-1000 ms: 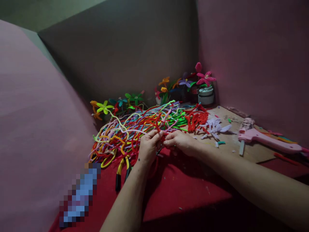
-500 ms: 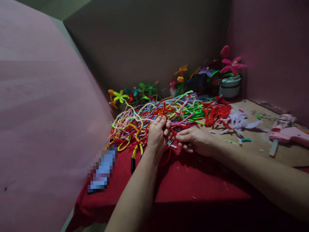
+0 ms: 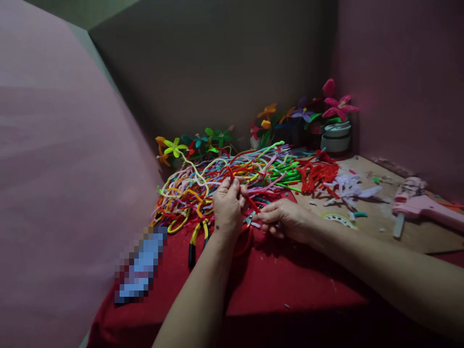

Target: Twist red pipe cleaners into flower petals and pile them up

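Note:
A red pipe cleaner (image 3: pixel 253 204) is stretched between my two hands above the red cloth. My left hand (image 3: pixel 228 200) pinches it between thumb and fingers, and a red end pokes up above the thumb. At the other end, my right hand (image 3: pixel 282 218) is closed on the pipe cleaner with its fingertips. Just behind the hands spreads a heap of pipe cleaners (image 3: pixel 217 169) in many colours. Below the gap between the hands lies a small metal-jawed cutter (image 3: pixel 249 217), partly hidden. Yellow-and-black pliers (image 3: pixel 194 241) rest beside my left wrist.
A pink glue gun (image 3: pixel 420 205) lies on the brown board (image 3: pixel 377 237) at right. Red fuzzy pieces (image 3: pixel 319 171), white fuzzy pieces (image 3: pixel 348 188) and a tape roll (image 3: pixel 339 221) are there too. Pipe-cleaner flowers (image 3: pixel 340 107) stand along the back. A blurred blue item (image 3: pixel 145 263) lies left.
The view has shifted slightly, so the table things sit a little lower and further left. Both hands keep hold of the red pipe cleaner, with slightly more of it showing between them.

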`<state>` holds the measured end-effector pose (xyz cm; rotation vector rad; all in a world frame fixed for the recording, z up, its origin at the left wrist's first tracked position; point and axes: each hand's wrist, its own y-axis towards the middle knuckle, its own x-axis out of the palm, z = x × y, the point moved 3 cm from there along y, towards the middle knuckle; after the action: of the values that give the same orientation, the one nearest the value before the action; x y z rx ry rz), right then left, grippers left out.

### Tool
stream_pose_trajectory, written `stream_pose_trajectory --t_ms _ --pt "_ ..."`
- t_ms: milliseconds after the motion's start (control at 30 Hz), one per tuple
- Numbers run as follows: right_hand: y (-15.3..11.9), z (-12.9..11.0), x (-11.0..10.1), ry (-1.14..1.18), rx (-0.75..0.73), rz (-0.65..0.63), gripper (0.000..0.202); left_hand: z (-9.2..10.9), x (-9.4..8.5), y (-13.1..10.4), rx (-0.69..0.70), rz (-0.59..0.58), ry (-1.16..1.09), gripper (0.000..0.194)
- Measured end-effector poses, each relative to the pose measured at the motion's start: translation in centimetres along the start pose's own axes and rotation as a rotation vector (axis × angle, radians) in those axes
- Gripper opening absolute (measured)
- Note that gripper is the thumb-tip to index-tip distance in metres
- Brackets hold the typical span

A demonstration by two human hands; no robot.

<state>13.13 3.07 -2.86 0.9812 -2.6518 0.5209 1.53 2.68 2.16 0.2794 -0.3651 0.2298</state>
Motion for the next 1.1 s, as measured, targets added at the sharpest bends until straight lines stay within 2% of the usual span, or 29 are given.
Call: stream_pose_trajectory --t_ms 267,400,500,633,700,800,867,1000,1100 --pt "-0.4 -0.2 0.0 -0.078 -0.045 0.005 0.012 0.8 -0.3 0.5 0.015 0.018 -0.083 0.013" --pt "-0.6 0.0 0.2 -0.127 -0.050 0.027 0.014 1.0 -0.8 0.6 0.037 0.024 -0.057 0.015" --pt "-0.5 0.3 0.5 -0.130 -0.030 0.010 0.017 1.0 -1.1 0.7 0.008 0.023 -0.042 0.019" --pt "-0.5 0.0 0.4 -0.101 -0.084 0.036 0.018 0.9 -1.1 0.9 0.022 0.003 -0.109 0.021" --pt "-0.6 -0.4 0.0 -0.057 -0.123 0.084 0.017 0.2 -0.7 0.7 -0.072 -0.059 -0.121 0.024" --pt "-0.6 -0.7 -0.5 0.002 -0.137 0.138 0.019 -1.3 0.2 -0.1 -0.308 -0.198 -0.005 0.030" --pt "-0.5 -0.8 -0.7 0.007 -0.147 0.108 0.021 -1.9 0.5 -0.5 -0.360 -0.253 0.111 0.026" --pt "-0.2 -0.9 -0.4 0.096 -0.168 -0.036 0.020 -1.5 0.2 -0.4 -0.333 -0.198 0.124 0.020" --pt "-0.2 -1.0 -0.2 0.176 -0.130 -0.115 0.020 -1.2 -0.1 -0.2 -0.352 -0.198 0.135 0.021"
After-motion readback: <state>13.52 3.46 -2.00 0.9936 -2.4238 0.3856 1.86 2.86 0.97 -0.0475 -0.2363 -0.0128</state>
